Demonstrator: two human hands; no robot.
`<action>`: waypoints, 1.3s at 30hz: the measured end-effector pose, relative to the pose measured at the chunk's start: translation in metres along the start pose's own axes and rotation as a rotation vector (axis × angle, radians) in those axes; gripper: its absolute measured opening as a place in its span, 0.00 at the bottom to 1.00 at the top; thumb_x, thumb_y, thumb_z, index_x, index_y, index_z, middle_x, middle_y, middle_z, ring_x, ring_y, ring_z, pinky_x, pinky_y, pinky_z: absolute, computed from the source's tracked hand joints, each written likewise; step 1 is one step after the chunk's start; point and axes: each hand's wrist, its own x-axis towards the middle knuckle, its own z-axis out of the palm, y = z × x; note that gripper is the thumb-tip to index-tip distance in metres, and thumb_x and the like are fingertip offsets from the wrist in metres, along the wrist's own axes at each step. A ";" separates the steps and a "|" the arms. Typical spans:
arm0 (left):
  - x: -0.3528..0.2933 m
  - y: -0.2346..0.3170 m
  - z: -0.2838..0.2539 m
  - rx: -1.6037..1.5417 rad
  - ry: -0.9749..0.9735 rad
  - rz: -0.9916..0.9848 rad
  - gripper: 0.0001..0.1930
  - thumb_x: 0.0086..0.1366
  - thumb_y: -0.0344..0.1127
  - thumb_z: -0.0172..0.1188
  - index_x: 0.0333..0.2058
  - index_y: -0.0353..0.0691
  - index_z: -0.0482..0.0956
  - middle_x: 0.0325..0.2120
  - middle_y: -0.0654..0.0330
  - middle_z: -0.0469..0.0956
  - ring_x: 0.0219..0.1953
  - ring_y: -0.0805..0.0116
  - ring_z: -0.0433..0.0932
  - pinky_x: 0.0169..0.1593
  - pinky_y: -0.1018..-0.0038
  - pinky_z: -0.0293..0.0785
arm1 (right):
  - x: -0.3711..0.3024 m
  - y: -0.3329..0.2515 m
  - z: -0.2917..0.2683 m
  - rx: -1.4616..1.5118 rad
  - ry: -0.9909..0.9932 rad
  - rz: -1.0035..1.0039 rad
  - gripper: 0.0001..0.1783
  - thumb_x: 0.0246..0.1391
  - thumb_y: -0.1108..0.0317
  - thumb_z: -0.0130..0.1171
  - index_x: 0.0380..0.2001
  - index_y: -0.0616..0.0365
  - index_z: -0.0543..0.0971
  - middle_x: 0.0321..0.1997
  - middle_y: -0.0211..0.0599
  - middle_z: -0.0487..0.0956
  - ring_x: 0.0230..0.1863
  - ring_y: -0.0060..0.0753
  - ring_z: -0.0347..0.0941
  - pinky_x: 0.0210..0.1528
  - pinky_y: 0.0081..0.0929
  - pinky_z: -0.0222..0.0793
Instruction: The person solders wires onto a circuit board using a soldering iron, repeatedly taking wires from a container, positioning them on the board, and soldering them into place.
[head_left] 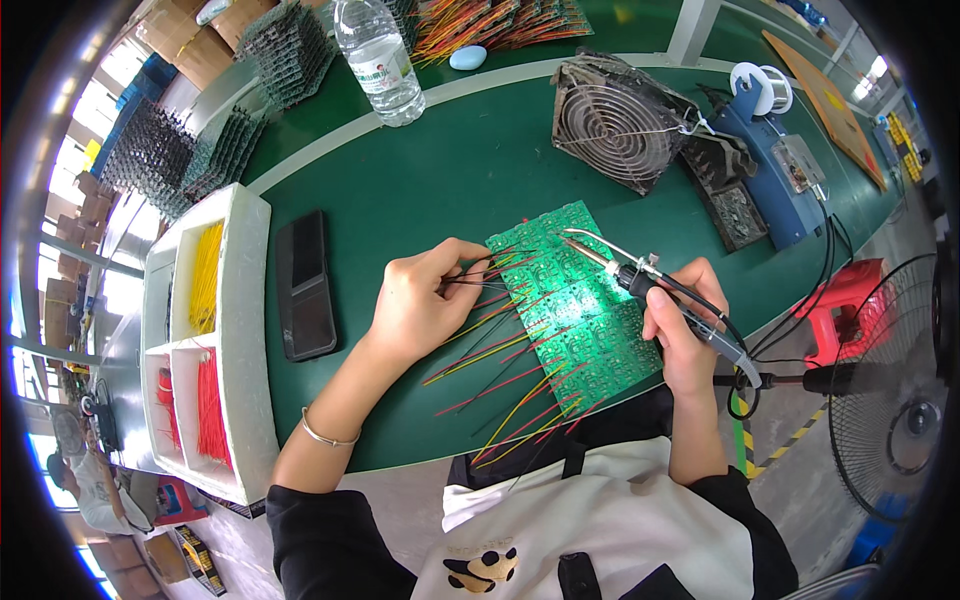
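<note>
A green circuit board panel (590,300) lies on the green bench in front of me. Red, yellow and black wires (490,350) stick out from its left edge. My left hand (425,300) is at the panel's upper left corner, thumb and fingers pinched on thin black wires (465,277). My right hand (685,325) grips a soldering iron (640,283) with a thin curved metal feed tube along it. The iron's tip is over the upper part of the panel; whether it touches I cannot tell.
Left stands a white foam tray (255,330) of yellow and red wires, beside a black phone (306,285). A water bottle (385,70), a dusty fan (620,125) and a blue solder feeder with a spool (775,150) stand at the back. Stacked boards (285,55) sit far left.
</note>
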 end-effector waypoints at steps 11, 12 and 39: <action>-0.024 0.006 -0.048 0.101 0.024 -0.177 0.04 0.53 0.23 0.58 0.29 0.31 0.77 0.19 0.59 0.76 0.23 0.77 0.76 0.27 0.84 0.69 | -0.002 0.001 0.000 0.064 0.061 0.003 0.10 0.48 0.74 0.59 0.26 0.60 0.66 0.20 0.31 0.73 0.17 0.13 0.65 0.19 0.11 0.59; -0.028 0.004 -0.052 0.085 0.069 -0.203 0.03 0.53 0.22 0.57 0.29 0.31 0.77 0.19 0.59 0.76 0.22 0.78 0.75 0.26 0.84 0.67 | -0.002 0.001 -0.002 0.066 0.060 0.003 0.10 0.48 0.74 0.59 0.26 0.60 0.66 0.20 0.31 0.73 0.17 0.13 0.65 0.19 0.11 0.59; -0.020 0.018 0.017 -0.224 0.036 -0.137 0.03 0.53 0.22 0.57 0.28 0.31 0.76 0.14 0.66 0.67 0.14 0.86 0.55 0.18 0.84 0.53 | -0.007 0.005 0.023 -0.015 0.229 -0.129 0.11 0.50 0.72 0.58 0.31 0.60 0.65 0.18 0.33 0.73 0.15 0.14 0.64 0.18 0.11 0.59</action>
